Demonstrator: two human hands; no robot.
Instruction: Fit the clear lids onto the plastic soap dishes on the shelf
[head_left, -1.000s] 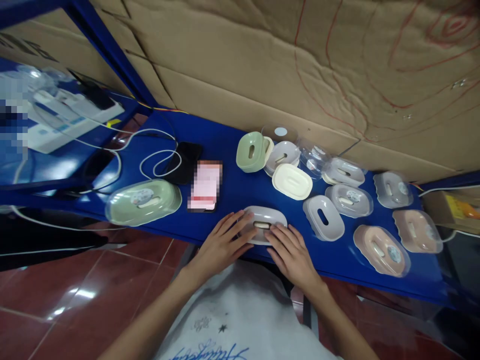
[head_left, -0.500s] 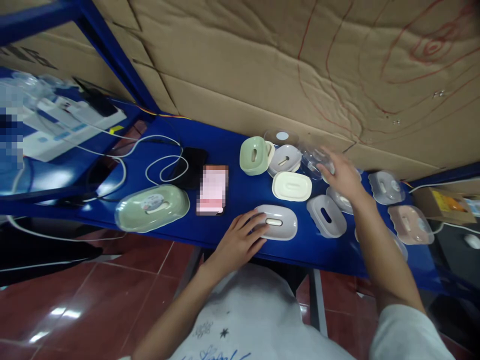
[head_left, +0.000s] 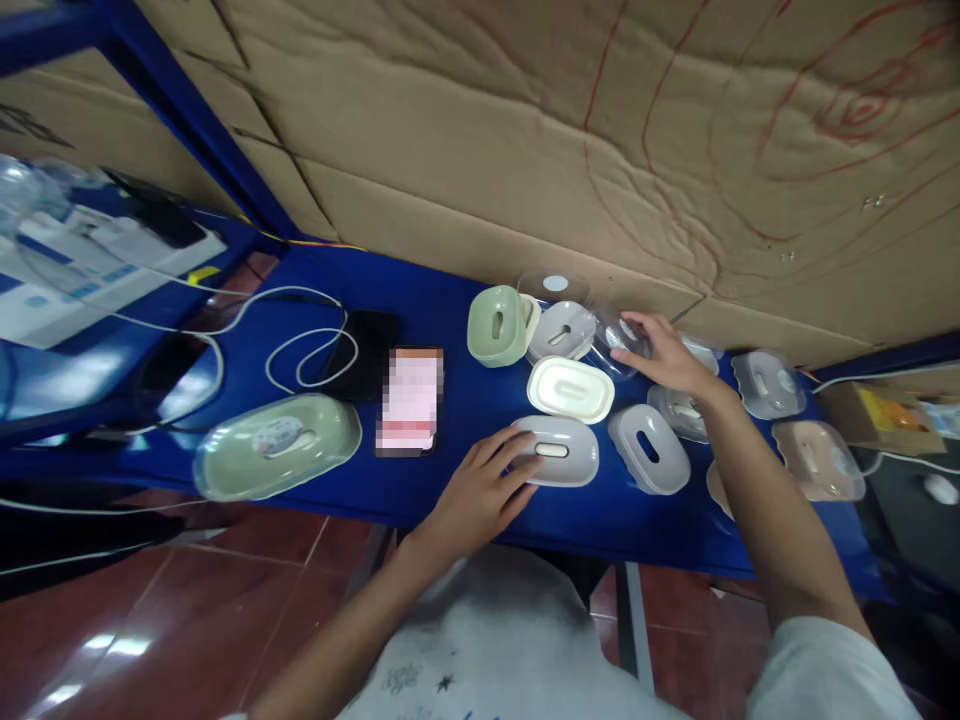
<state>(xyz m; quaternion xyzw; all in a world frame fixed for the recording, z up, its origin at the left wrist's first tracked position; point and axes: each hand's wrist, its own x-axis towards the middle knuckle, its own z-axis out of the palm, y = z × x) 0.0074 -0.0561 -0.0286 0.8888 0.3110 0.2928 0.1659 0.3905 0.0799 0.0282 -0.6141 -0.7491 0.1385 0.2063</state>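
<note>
My left hand rests with spread fingers on the left end of a grey-lilac oval dish near the front edge. Farther back, my right hand has its thumb and fingers on a clear plastic cover. A cream oval piece lies just behind the dish. Beyond it are a green dish and another grey dish. To the right, a grey slotted piece lies tilted on the blue table.
A phone with a blurred screen, a covered green dish and white cables lie left. Covered grey and pink dishes sit right. A cardboard wall stands behind; an open box is far right.
My right hand has moved slightly left and closed its fingers on the clear cover. The whole view has shifted a little; my left hand stays on the grey-lilac dish.
</note>
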